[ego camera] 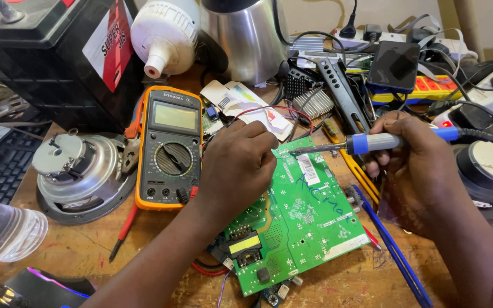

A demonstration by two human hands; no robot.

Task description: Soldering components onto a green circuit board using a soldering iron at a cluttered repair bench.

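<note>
Nearest, low in the frame's centre, a green circuit board (300, 214) lies on the wooden table (87, 251); the left hand (238, 165) rests curled on its upper left edge, perhaps pinching something; the right hand (415, 165) grips a blue-handled soldering iron (372, 142), tip at the board's top; a yellow multimeter (169, 148) lies left

The left hand (236, 165) comes in from seven o'clock, forearm slanting up toward one o'clock, back of the hand facing up, fingers curled under and pinched together at the knuckles' far edge. The right hand (409, 162) enters from five o'clock, its grip closed in a fist, thumb on top, knuckles toward nine o'clock.
</note>
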